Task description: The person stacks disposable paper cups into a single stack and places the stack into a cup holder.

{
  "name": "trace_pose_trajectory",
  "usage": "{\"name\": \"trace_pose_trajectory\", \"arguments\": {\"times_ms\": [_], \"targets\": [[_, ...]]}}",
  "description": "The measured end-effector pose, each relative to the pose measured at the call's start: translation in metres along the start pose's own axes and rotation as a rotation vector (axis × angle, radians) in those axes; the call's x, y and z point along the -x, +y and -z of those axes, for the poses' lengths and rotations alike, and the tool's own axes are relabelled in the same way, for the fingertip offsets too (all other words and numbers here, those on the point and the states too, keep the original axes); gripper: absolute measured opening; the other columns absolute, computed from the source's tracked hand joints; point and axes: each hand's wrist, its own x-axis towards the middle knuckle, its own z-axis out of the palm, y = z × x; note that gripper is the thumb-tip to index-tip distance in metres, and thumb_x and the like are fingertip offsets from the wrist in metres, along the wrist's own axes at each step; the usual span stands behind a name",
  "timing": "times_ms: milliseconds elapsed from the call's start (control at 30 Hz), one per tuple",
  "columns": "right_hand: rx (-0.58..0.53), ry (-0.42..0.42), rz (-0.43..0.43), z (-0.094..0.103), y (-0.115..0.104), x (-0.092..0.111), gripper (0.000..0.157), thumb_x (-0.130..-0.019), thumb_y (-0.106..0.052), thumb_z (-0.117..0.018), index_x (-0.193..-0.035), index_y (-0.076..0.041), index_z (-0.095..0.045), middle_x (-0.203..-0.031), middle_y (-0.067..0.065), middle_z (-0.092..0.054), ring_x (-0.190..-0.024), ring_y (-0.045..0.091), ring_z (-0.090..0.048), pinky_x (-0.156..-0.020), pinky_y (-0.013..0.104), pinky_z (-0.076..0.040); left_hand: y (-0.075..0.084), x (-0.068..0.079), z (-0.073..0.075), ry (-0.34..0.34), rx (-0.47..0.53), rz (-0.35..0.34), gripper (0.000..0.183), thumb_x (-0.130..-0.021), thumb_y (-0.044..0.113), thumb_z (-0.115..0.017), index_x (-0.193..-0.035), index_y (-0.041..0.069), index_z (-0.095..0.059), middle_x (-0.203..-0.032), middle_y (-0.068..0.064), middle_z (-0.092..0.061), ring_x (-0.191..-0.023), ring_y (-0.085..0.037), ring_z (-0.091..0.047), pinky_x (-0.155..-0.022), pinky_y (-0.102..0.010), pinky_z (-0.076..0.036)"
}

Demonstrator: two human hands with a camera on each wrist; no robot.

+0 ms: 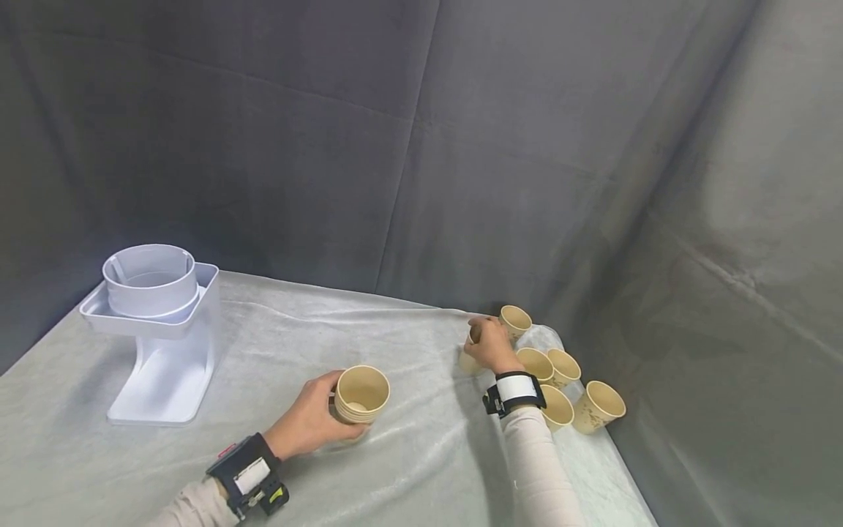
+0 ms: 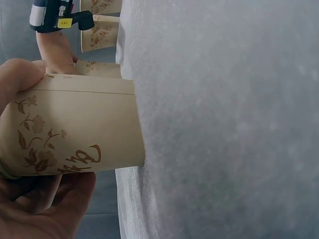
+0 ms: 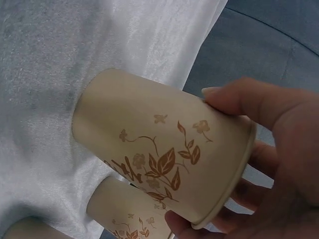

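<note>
My left hand (image 1: 309, 421) grips a small stack of beige paper cups (image 1: 361, 399), upright over the middle of the cloth-covered table. In the left wrist view, the outer cup (image 2: 75, 124) shows a brown flower print, thumb on one side and fingers on the other. Farther back on the right, my right hand (image 1: 492, 347) holds a single paper cup (image 1: 468, 361) near its rim. That cup (image 3: 154, 144) fills the right wrist view, its base close to the cloth; I cannot tell whether it touches. Another printed cup (image 3: 129, 209) stands beside it.
Several more paper cups stand around my right wrist, including one at the back (image 1: 516, 322) and one at the right edge (image 1: 598, 408). On the left is a white plastic stand (image 1: 165, 388) topped by a round open holder (image 1: 151, 298). Grey fabric walls (image 1: 316, 146) enclose the table.
</note>
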Motion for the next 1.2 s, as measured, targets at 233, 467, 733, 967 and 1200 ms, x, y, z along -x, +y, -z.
{"name": "trace_pose_trajectory", "arguments": {"times_ms": [233,467,733,967,1200], "targets": [[-0.017,-0.005,-0.028,0.000,0.000,0.001,0.045,-0.069,-0.013,-0.070,-0.111,-0.002,-0.061,-0.105,0.016,-0.063,-0.113,0.033,-0.046,-0.096,0.053,-0.033,0.000,-0.001,-0.001,0.003,-0.028,0.018,0.070,-0.060,0.035,-0.083,-0.119,0.014,-0.052,-0.108,-0.001,-0.061,-0.100,-0.015,-0.056,-0.086,-0.037,-0.049],[0.004,0.083,-0.015,-0.001,-0.002,0.006,0.046,-0.065,-0.018,-0.075,-0.107,-0.003,-0.064,-0.101,0.016,-0.063,-0.107,0.034,-0.050,-0.095,0.051,-0.036,-0.001,0.000,-0.001,-0.007,-0.045,0.009,0.069,-0.062,0.036,-0.082,-0.120,0.014,-0.052,-0.108,-0.003,-0.060,-0.100,-0.017,-0.056,-0.086,-0.038,-0.049],[-0.037,0.174,-0.016,0.004,-0.018,0.009,0.050,-0.069,-0.030,-0.076,-0.110,-0.005,-0.063,-0.107,0.018,-0.058,-0.101,0.033,-0.052,-0.090,0.047,-0.041,-0.001,0.001,-0.002,-0.001,-0.046,0.010,0.069,-0.062,0.033,-0.082,-0.121,0.014,-0.051,-0.108,-0.001,-0.060,-0.101,-0.015,-0.056,-0.086,-0.036,-0.049],[-0.068,0.221,0.006,0.023,-0.045,0.013,0.050,-0.071,-0.034,-0.074,-0.113,-0.008,-0.062,-0.112,0.014,-0.056,-0.099,0.031,-0.051,-0.081,0.046,-0.046,-0.001,0.000,-0.001,0.004,-0.042,0.019,0.069,-0.061,0.030,-0.083,-0.120,0.017,-0.051,-0.108,0.002,-0.060,-0.100,-0.012,-0.056,-0.086,-0.034,-0.049],[-0.047,0.296,0.080,0.045,-0.078,0.023,0.048,-0.074,-0.042,-0.070,-0.112,-0.014,-0.062,-0.109,0.007,-0.057,-0.096,0.024,-0.049,-0.073,0.042,-0.048,-0.001,-0.001,-0.002,0.016,-0.049,-0.016,0.068,-0.061,0.028,-0.083,-0.119,0.014,-0.052,-0.107,0.001,-0.061,-0.099,-0.014,-0.057,-0.085,-0.034,-0.050]]}}
